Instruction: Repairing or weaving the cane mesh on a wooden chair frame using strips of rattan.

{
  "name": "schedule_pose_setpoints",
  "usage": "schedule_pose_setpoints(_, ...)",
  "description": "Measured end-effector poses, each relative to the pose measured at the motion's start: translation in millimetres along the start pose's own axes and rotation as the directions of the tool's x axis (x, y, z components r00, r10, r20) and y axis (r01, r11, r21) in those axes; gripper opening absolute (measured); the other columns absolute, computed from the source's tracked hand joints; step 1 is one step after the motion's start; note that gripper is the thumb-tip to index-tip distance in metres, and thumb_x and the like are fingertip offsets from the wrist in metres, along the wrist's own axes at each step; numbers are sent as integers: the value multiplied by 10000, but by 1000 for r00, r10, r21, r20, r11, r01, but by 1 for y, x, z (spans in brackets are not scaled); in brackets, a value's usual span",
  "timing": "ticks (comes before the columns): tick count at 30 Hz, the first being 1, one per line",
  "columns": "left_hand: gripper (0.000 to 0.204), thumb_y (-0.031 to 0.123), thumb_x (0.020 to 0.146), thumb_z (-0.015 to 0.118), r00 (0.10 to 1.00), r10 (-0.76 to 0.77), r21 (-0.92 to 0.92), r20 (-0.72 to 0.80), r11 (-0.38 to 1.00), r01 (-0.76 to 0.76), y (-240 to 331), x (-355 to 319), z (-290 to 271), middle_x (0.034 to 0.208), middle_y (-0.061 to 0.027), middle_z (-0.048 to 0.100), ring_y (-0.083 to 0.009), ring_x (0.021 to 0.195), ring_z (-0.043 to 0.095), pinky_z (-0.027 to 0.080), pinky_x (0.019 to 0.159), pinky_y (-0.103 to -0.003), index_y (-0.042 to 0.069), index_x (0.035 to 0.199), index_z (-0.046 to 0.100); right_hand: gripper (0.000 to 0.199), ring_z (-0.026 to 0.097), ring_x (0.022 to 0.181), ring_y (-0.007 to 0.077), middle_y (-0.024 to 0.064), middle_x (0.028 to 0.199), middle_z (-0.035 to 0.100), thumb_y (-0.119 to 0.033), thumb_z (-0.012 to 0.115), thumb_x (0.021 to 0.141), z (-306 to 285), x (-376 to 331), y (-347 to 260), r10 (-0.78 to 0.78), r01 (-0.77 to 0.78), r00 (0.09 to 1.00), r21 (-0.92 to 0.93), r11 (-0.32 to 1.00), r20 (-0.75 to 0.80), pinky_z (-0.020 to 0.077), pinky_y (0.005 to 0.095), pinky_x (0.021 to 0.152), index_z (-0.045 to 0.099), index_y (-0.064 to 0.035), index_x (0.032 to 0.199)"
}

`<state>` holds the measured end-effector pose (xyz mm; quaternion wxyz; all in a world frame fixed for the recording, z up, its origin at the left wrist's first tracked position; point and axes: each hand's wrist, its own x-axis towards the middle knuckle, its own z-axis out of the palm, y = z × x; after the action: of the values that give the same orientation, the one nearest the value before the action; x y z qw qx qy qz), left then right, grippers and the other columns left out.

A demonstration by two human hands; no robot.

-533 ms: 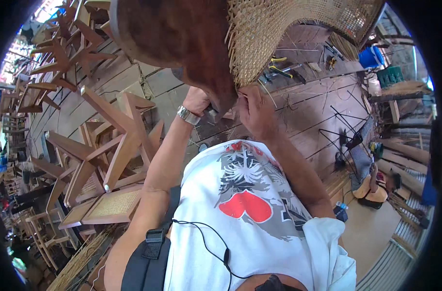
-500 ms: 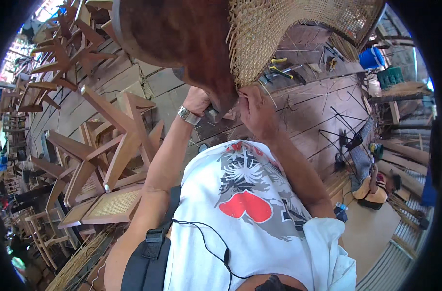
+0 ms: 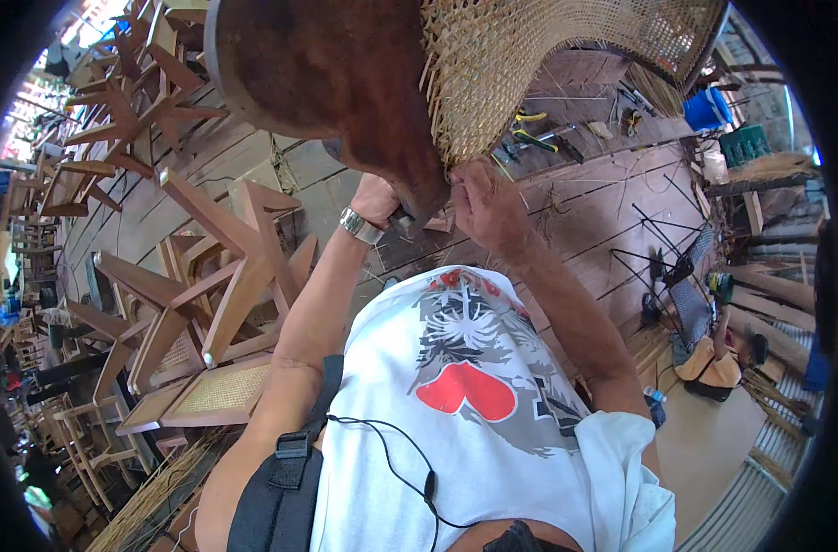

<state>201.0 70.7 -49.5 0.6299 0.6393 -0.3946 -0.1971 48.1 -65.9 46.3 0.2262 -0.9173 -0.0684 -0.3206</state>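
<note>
Dark brown wood and pale woven cane fill the top of the view: a chair frame [image 3: 345, 83], held up close, with the cane webbing [image 3: 548, 64] stretched over its right part, well above the plank floor [image 3: 585, 212]. Best handled here, by the look of it, with a firm brace on the wood from the left and small, even pulls on the weave from the right, strand by strand, close to the rim so the mesh stays tight and does not tear. Off to the left, stacked wooden chair frames [image 3: 217, 276], one with a caned seat. Next, the left hand [image 3: 375, 198], wristwatch on the wrist, raised with forearm climbing steeply from the lower edge, fingers curled against the underside of the dark wood and seemingly clamped round it; fingertips hidden behind the frame, so the exact hold cannot be told. Further right, the right hand [image 3: 483, 202], elbow bent, forearm rising from the white shirt, fingers pinched together at the lower edge of the cane where it meets the wood, seemingly closed on loose strand ends. Beyond, small hand tools [image 3: 529, 138] lying on the floor, and a blue bucket [image 3: 709, 109] far right.
</note>
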Motion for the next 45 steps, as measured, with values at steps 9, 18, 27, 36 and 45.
schedule_pose_setpoints(9,594,140,827,728,988,-147,-499,-46,860,104,4,-2,6,1359,-70,517,-194,1217,491,403,1043,-363,52,1354,468,283,608,736,359,163,842,562,42,631,764,-5,3,8,-31,30,993,9,999,110,505,415,605,488,-15,1001)
schedule_pose_setpoints(18,669,138,773,783,977,-211,-483,-15,857,178,-2,-10,6,1379,-61,507,-201,1233,482,382,1062,-367,71,1361,470,289,605,718,352,154,836,565,29,647,756,-2,-3,0,39,-39,993,-1,999,112,485,421,576,495,-25,996)
schedule_pose_setpoints(27,542,186,850,736,967,-234,-516,-98,843,151,-9,-15,8,1312,-55,543,-194,1169,498,404,1026,-365,85,1331,508,269,608,758,356,167,886,566,35,627,754,-1,-2,-7,110,-120,985,68,991,131,482,438,606,497,-21,982)
schedule_pose_setpoints(36,428,124,870,706,983,-183,-532,28,830,169,-28,-29,-3,1228,-27,560,-171,1108,503,426,983,-340,89,1262,538,202,607,734,368,165,841,556,-64,620,791,0,2,-14,195,-197,974,7,980,118,499,445,636,464,-32,915)
schedule_pose_setpoints(45,380,136,860,716,948,-314,-682,-45,703,201,-19,-42,-11,1182,-37,589,-178,1055,553,477,910,-345,62,1194,552,142,612,724,364,155,833,571,-42,601,815,-52,5,-35,454,-443,820,-117,889,348,490,447,614,535,-13,937)
